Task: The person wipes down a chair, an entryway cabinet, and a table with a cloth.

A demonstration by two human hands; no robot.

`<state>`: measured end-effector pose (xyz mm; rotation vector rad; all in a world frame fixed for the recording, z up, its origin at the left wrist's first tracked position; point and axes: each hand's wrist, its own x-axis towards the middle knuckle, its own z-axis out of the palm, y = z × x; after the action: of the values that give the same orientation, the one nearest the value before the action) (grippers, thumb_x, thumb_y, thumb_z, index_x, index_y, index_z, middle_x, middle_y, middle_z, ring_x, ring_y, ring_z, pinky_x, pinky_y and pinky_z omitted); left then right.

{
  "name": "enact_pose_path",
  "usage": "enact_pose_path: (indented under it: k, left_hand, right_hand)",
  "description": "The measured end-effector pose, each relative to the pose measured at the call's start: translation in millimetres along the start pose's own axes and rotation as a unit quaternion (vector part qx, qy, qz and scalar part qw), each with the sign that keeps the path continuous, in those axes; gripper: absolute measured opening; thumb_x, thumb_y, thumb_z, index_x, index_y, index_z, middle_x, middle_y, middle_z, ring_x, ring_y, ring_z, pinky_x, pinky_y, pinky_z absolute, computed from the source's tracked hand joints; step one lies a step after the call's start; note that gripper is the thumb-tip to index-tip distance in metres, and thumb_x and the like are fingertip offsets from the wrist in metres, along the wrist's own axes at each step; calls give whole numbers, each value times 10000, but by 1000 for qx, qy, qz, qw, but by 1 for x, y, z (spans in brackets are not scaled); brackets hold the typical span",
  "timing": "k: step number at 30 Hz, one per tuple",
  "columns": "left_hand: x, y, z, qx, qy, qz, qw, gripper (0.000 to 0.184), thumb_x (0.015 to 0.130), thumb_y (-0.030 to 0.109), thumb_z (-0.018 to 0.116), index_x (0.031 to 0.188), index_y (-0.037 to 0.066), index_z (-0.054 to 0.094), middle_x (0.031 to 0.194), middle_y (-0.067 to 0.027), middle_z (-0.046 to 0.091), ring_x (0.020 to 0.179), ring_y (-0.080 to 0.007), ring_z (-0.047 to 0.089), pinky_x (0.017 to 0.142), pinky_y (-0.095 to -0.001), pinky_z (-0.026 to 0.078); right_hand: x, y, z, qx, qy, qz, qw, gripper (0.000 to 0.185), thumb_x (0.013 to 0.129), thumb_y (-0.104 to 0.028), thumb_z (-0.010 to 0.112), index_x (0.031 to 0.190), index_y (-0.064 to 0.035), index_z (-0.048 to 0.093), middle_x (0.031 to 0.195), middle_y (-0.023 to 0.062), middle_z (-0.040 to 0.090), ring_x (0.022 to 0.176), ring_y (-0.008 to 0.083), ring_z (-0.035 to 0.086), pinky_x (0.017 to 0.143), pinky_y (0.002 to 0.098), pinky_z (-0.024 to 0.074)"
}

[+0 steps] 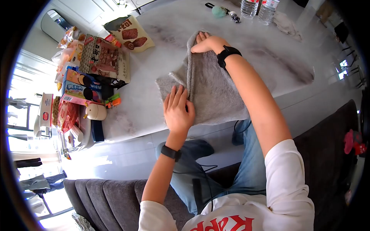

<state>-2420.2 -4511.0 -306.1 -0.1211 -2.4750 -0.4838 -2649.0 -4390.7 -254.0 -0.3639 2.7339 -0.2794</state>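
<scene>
A grey towel (219, 92) lies on the marble-patterned table in front of me, partly folded, with a raised fold running along its left part. My left hand (179, 109) rests flat on the towel's near left part, fingers stretched out and thumb apart. At the far end of the fold, my right hand (210, 43) presses on the towel, its thumb spread from the fingers. The undersides of both hands are hidden. Each wrist wears a black band.
Snack packages crowd the table's left side, among them a large printed bag (104, 57), a cookie box (83, 86) and an upright snack pouch (131, 34). A small cream-coloured figure (95, 111) stands near them. Water bottles (266, 11) and a crumpled pale cloth (287, 26) are at the far right.
</scene>
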Motion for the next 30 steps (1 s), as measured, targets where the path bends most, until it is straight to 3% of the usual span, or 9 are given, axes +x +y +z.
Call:
enact_pose_path:
  k: [4,8,11,16,20,23,25,27,30]
  left_hand:
    - [0,1,-1,-11,12,1,1000,246,757,49,495,950,7,640,1075,-116,625,1109,-286,534,950,-414,387]
    - [0,1,-1,-18,19,4,1000,241,749,48,495,935,7,643,1058,-123,629,1095,-287,543,934,-408,398]
    - [0,0,-2,-22,28,1,999,239,743,49,493,922,5,645,1037,-130,635,1074,-292,553,919,-403,407]
    - [-2,0,1,-27,44,1,999,237,742,59,496,915,6,649,1006,-126,643,1032,-287,573,892,-392,425]
    - [-2,2,0,-24,53,5,998,224,742,61,500,903,11,648,1000,-123,646,1018,-282,579,877,-387,434]
    - [-3,2,1,-35,51,-5,998,219,738,71,502,889,9,648,998,-119,646,1022,-290,576,889,-396,424]
    - [-3,2,1,-38,55,-10,998,217,736,76,505,884,8,648,995,-116,646,1026,-291,575,892,-400,421]
    - [-4,1,2,-36,61,-9,997,214,736,76,508,883,8,649,993,-115,647,1031,-288,574,885,-399,425]
    - [-5,1,2,-38,65,-10,997,205,739,69,509,878,10,648,993,-116,649,1036,-285,575,882,-397,427]
  right_hand:
    - [-16,-39,-10,-13,-14,4,1000,933,662,-374,608,1416,-41,170,1463,159,192,1335,282,242,1056,421,266]
    - [-2,-70,17,-23,2,-64,998,959,649,-421,602,1406,-4,184,1471,160,166,1356,268,187,1068,456,210]
    - [-21,-92,24,-26,-10,-104,994,868,714,-381,604,1410,-45,209,1478,135,162,1361,263,172,1058,498,203]
    - [2,-101,86,-46,192,-175,964,347,836,-178,532,1175,-115,579,1354,80,406,1256,267,351,932,522,321]
    - [0,-96,84,-38,161,-184,969,368,853,-185,482,1203,-88,543,1335,86,426,1236,274,377,952,517,330]
    - [-3,-77,73,-35,130,-241,961,481,822,-291,533,1245,-65,494,1327,90,431,1226,262,387,981,479,335]
    - [-3,-70,62,-75,69,-171,980,868,724,-588,578,1375,-79,311,1455,68,253,1334,245,240,1073,403,239]
    - [-16,-56,42,-129,-7,-117,985,864,804,-659,355,1438,-126,108,1505,39,33,1383,242,33,1117,383,113]
    - [-20,-17,27,-100,11,-78,992,921,757,-660,461,1426,-96,171,1500,56,88,1378,230,92,1110,382,147]
